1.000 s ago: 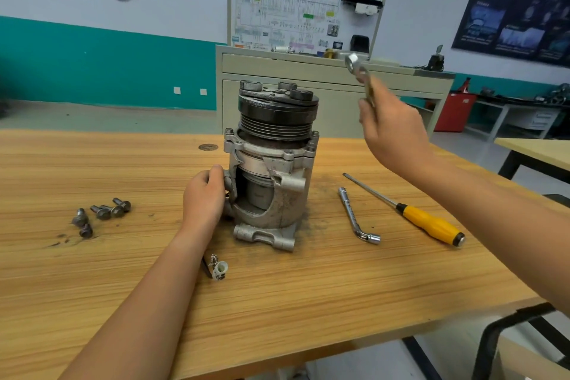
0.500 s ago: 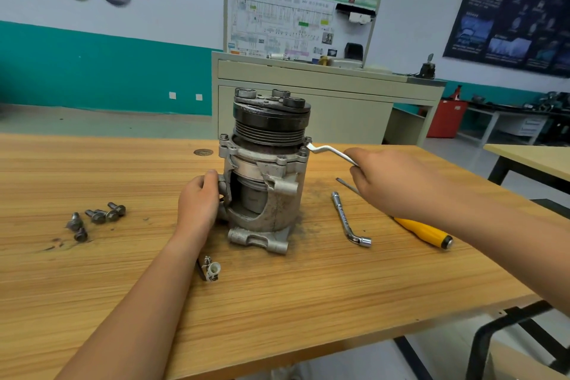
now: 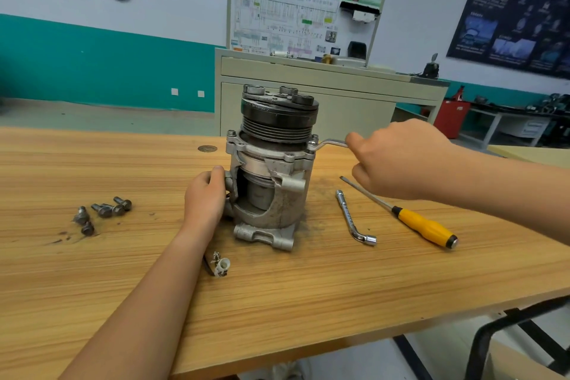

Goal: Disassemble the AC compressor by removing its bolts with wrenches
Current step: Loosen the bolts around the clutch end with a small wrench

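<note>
Dead centre on the wooden surface (image 3: 123, 287), the AC compressor (image 3: 271, 170) stands upright, pulley end up. Left hand (image 3: 205, 200) has its fingers (image 3: 217, 173) curled round the housing's lower left side. Right hand (image 3: 398, 160) grips a bent wrench (image 3: 328, 143), ring end on the right flange bolt (image 3: 313, 140). Loose bolts (image 3: 103, 210) lie off left and a small white connector (image 3: 220, 265) out front. An L-shaped socket wrench (image 3: 351, 219) and a yellow-handled screwdriver (image 3: 422, 224) lie just below the right hand.

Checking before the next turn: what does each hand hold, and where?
Right hand grips the wrench by its handle end, ring end on a bolt. Left hand holds the compressor low on its side.
</note>
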Motion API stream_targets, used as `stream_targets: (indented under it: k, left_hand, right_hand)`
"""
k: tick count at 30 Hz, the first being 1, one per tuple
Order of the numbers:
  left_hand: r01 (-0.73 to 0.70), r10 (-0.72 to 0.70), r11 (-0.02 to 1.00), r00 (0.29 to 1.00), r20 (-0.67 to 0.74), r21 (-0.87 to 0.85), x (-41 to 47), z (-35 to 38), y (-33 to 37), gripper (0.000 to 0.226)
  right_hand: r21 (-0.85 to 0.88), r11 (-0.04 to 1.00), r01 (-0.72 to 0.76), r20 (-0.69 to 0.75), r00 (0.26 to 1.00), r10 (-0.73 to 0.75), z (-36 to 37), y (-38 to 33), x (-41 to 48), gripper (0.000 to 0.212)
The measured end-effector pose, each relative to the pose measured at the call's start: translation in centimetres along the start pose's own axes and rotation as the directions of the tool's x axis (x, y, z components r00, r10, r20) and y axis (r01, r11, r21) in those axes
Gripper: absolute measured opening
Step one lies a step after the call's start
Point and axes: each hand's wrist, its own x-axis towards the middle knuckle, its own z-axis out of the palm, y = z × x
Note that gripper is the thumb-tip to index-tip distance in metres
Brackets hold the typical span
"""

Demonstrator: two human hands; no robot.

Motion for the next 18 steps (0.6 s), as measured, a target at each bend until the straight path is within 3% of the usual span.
stream_targets:
  k: [7, 10, 18]
  left_hand:
    - [-0.039, 0.039, 0.999, 0.999, -0.007, -0.014, 0.0, 0.0, 0.0, 0.038]
    - [-0.063, 0.063, 0.998, 0.998, -0.002, -0.021, -0.1, 0.0, 0.0, 0.038]
    - [-0.063, 0.064, 0.998, 0.998, -0.018, 0.019, 0.0, 0.0, -0.1, 0.038]
  right_hand:
    - [-0.164, 0.986, 0.043, 0.033, 0.999, -0.038, 1.6, 1.5, 2.2, 0.021]
    - [-0.149, 0.989, -0.025, 0.029, 0.999, 0.030, 2.5, 0.9, 4.2, 0.018]
    - [0.086, 0.996, 0.009, -0.278, 0.960, 0.016, 6.0, 0.4, 8.2, 0.035]
